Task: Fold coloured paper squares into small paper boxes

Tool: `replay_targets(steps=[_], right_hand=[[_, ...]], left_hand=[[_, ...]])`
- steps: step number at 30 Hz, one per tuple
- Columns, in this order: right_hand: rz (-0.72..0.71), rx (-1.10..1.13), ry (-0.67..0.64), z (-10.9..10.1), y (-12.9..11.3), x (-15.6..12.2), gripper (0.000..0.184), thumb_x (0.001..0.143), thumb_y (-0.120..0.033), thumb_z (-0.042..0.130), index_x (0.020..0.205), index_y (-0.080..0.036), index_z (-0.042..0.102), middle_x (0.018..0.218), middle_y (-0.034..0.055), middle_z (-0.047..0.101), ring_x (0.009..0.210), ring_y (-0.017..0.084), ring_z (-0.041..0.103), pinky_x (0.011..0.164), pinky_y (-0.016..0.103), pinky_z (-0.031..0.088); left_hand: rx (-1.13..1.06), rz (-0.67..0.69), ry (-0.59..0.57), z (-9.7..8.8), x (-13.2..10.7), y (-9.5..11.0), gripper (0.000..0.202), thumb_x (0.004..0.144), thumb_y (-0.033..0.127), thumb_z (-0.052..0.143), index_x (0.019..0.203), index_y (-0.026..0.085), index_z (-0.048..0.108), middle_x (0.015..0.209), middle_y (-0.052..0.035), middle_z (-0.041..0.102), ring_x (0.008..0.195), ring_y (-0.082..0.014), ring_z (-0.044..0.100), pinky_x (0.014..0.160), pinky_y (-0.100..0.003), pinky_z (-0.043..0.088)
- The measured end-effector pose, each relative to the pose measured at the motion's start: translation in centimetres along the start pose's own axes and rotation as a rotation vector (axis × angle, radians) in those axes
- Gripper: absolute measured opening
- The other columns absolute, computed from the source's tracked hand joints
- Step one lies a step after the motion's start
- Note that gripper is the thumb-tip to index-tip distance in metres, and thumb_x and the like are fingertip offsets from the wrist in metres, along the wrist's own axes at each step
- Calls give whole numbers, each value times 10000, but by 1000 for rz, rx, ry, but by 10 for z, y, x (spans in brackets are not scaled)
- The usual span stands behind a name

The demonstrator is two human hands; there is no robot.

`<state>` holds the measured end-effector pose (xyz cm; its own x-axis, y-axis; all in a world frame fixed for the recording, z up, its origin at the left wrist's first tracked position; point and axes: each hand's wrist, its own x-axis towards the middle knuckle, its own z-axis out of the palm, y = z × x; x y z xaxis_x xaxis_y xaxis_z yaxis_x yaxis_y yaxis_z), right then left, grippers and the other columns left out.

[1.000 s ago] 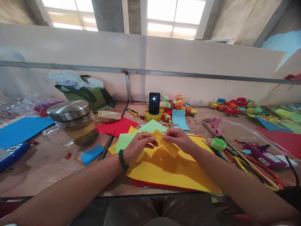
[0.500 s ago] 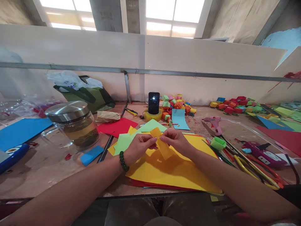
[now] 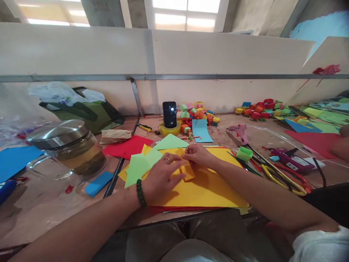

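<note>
Over a stack of yellow paper sheets [image 3: 212, 193], my right hand [image 3: 201, 156] pinches the upper part of a small orange-yellow paper strip [image 3: 188, 174]. The strip looks folded and rests low over the stack. My left hand [image 3: 160, 178], with a ring and a green bead bracelet [image 3: 140, 193], has its fingers spread at the strip's left side. Whether those fingertips touch it, I cannot tell. Light green paper pieces [image 3: 137, 167] lie just left of the strip, partly behind my left hand.
A glass tea mug [image 3: 81, 156] and blue paper piece [image 3: 98, 183] stand left. A phone [image 3: 169, 114] and folded paper cubes [image 3: 200, 114] are behind. To the right lie a pink glue gun [image 3: 239, 133], scissors [image 3: 280, 178] and a purple tool [image 3: 293, 160]. Another person's hand [image 3: 340, 145] shows far right.
My left hand has let go of the strip and spread its fingers. The strip has come down closer to the stack, still in my right hand. The view has shifted right; another person's hand appears.
</note>
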<state>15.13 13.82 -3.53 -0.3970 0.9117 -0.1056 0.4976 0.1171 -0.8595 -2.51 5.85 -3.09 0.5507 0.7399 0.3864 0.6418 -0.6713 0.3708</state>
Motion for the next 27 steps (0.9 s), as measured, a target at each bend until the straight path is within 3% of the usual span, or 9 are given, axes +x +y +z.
replay_targets(steps=[3,6,9,12,18,22,27], right_hand=[[-51,-338,49,-4,6,4,191,706,-321,650,635,-192,529,499,-31,532,474,107,477,451,227,292],[-133,-519,56,-14,9,4,280,670,-365,711,862,-197,598,638,-16,587,571,128,513,512,237,326],[-253,-509,-79,-26,9,2,571,620,-365,772,1113,-199,538,746,-20,591,643,135,534,569,233,376],[-306,-481,-194,-32,7,3,572,618,-306,781,1117,-188,527,761,-25,580,659,127,528,592,225,394],[-234,-463,-107,-32,11,23,293,721,-217,694,979,-166,567,735,-19,579,637,111,515,584,210,375],[-237,-480,-7,-32,15,28,167,792,-207,603,951,-156,588,785,7,592,681,121,525,604,219,360],[-366,-544,-36,-29,4,13,483,665,-374,756,1075,-180,588,928,43,622,780,163,554,636,237,370]], left_hand=[[157,153,-253,4,-2,13,362,893,375,495,1193,198,593,1089,-111,629,981,-254,554,910,-431,428],[245,174,-354,4,-1,19,358,915,387,450,1166,180,599,991,-106,621,913,-248,551,866,-422,431],[226,185,-351,2,1,17,335,924,375,428,1126,189,620,998,-104,618,905,-234,549,893,-418,410],[184,195,-344,1,2,13,311,923,337,430,1110,200,638,1037,-107,625,942,-235,554,918,-417,397],[190,193,-361,0,3,16,292,900,312,468,1069,195,675,952,-107,629,896,-232,559,875,-402,426],[236,126,-322,-2,-1,18,333,873,342,517,1160,249,659,1135,-142,592,1002,-277,536,882,-445,434],[232,78,-347,-2,-5,17,366,880,358,508,1216,277,630,1238,-173,544,1014,-310,520,875,-498,432]])
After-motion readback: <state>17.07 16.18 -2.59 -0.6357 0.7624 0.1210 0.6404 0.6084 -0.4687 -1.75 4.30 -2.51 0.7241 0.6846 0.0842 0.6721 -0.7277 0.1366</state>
